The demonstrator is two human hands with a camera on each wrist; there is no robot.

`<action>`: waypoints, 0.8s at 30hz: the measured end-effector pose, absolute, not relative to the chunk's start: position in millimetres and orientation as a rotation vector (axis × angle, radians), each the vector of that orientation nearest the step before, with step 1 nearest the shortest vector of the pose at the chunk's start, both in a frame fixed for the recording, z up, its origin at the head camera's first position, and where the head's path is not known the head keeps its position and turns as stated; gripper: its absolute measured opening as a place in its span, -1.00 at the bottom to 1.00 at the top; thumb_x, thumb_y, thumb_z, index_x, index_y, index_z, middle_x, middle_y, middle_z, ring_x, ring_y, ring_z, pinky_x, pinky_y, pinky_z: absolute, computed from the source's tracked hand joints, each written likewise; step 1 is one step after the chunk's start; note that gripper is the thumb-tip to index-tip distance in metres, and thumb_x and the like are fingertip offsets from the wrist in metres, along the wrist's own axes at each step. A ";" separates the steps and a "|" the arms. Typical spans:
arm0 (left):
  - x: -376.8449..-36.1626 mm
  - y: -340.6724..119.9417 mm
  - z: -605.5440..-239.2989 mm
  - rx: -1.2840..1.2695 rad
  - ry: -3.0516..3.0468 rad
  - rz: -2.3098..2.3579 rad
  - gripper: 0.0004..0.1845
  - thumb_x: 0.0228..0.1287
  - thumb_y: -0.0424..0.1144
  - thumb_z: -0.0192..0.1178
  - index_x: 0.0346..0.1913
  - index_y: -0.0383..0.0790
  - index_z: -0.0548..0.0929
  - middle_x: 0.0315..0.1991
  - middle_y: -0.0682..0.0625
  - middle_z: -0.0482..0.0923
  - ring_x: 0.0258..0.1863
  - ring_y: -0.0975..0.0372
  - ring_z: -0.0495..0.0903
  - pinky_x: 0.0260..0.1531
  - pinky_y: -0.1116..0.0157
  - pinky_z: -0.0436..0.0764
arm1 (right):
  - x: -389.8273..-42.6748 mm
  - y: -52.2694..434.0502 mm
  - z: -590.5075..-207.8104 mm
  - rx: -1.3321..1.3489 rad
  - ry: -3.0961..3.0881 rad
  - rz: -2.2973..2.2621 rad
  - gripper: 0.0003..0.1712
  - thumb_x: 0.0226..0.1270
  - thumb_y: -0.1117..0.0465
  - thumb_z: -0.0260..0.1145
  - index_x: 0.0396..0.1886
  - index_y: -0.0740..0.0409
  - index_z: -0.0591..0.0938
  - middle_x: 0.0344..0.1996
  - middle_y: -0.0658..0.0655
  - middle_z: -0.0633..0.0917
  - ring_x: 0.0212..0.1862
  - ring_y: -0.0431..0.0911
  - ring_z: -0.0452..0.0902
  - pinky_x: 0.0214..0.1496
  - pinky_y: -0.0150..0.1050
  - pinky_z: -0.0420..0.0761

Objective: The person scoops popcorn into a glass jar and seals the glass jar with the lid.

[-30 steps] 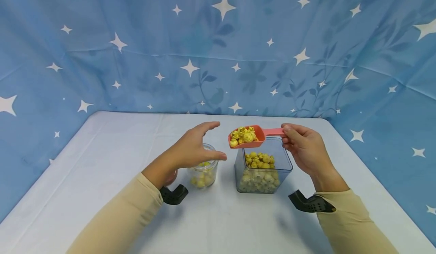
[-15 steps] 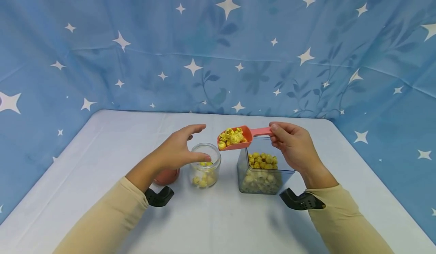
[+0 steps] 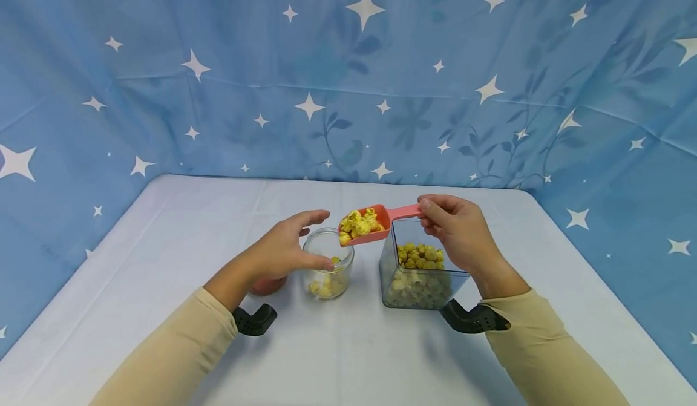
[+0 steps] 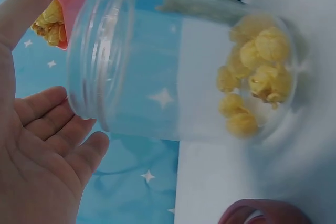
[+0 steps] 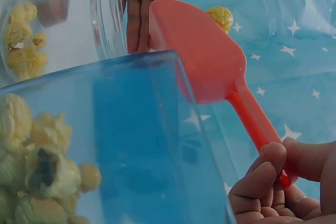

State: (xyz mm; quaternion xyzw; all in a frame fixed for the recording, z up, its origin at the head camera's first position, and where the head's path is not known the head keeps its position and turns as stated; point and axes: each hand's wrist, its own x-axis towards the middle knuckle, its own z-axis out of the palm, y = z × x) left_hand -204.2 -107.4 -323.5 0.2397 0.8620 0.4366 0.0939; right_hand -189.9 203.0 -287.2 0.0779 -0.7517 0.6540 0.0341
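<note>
My right hand (image 3: 460, 227) pinches the end of the handle of a coral-red scoop (image 5: 202, 53), which is loaded with yellow popcorn (image 3: 361, 224). The scoop's front lip overlaps the rim of a clear glass jar (image 3: 337, 276) in the head view. Some popcorn (image 4: 270, 66) lies at the bottom of that jar. My left hand (image 3: 283, 245) is spread in a wide C beside the jar's mouth, its fingertips (image 4: 86, 153) right at the rim. Below the scoop handle stands a clear square container (image 3: 389, 291), partly filled with popcorn (image 3: 419, 258).
A dark red round lid (image 4: 265, 213) lies on the table left of the jar, mostly hidden by my left hand in the head view. The white-covered table (image 3: 337, 357) ends at a blue star-patterned curtain (image 3: 245, 61) behind.
The loaded scoop has moved left and slightly down with my right hand, from over the square container to the jar's rim. My left hand has shifted left and a little lower around the jar's mouth.
</note>
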 end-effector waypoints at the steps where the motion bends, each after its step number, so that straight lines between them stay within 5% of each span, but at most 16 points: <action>1: -204.4 -107.5 -324.2 0.708 2.555 1.291 0.03 0.01 0.03 0.56 0.51 -0.19 0.27 0.46 -0.07 0.29 0.38 -0.13 0.31 0.33 -0.06 0.34 | -190.1 202.3 -287.4 0.234 -2.333 1.989 -0.52 0.56 0.21 0.18 0.19 0.58 0.48 -0.31 0.03 0.63 -0.29 -0.18 0.50 -0.14 -0.39 0.62; 24: -204.1 -104.4 -329.3 0.713 2.594 1.154 -0.02 0.04 0.02 0.56 0.48 -0.19 0.32 0.43 -0.03 0.33 0.32 -0.02 0.39 0.30 -0.02 0.39 | -191.4 191.4 -285.1 0.215 -2.554 1.649 -0.58 0.54 0.12 0.22 0.13 0.40 0.61 -0.27 0.22 0.65 -0.24 0.03 0.53 -0.18 -0.38 0.64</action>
